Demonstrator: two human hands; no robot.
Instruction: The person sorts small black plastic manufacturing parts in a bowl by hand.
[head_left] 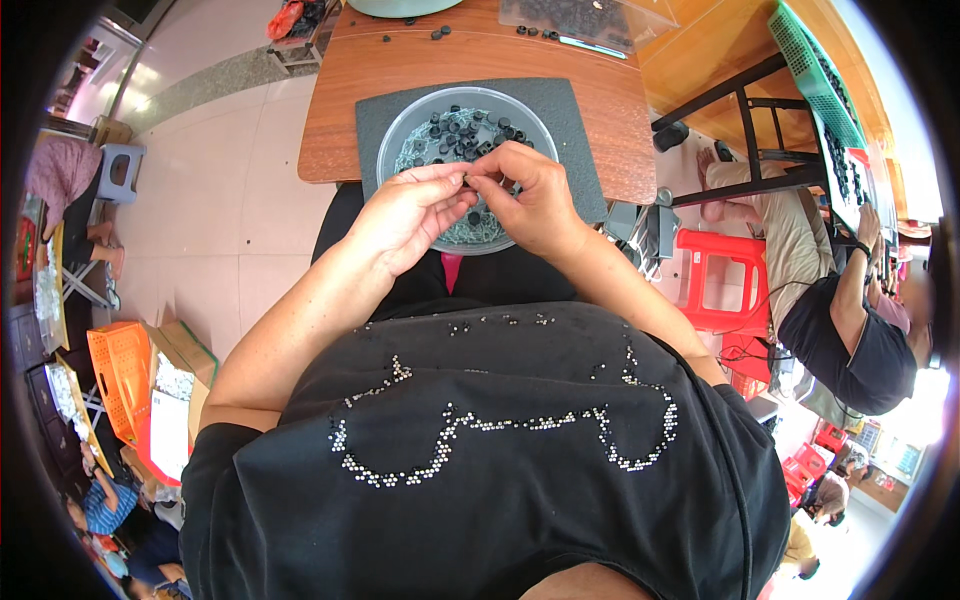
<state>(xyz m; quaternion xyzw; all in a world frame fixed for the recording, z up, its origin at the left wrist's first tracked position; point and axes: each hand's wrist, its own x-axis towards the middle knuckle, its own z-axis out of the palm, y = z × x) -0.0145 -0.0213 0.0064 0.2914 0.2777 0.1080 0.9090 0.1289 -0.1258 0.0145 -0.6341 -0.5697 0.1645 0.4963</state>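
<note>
My left hand (pixel 418 205) and my right hand (pixel 532 198) meet above the near half of a round grey basin (pixel 386 150). Between the fingertips of both is a small dark piece (pixel 466 181), mostly covered, so its exact kind is hard to make out. Thumb and forefinger are pinched on each hand. Inside the basin lie many small black round caps (pixel 455 128), along with a layer of tiny clear pieces (pixel 462 232). The basin sits on a dark grey mat (pixel 577 140), partly over the table's near edge.
The brown wooden table (pixel 335 115) holds several loose black caps, a pen (pixel 592 47) and a clear tray (pixel 590 18) at the far side. A red stool (pixel 715 280) stands to the right, near a person (pixel 850 330) at work. Orange crates (pixel 120 375) are at left.
</note>
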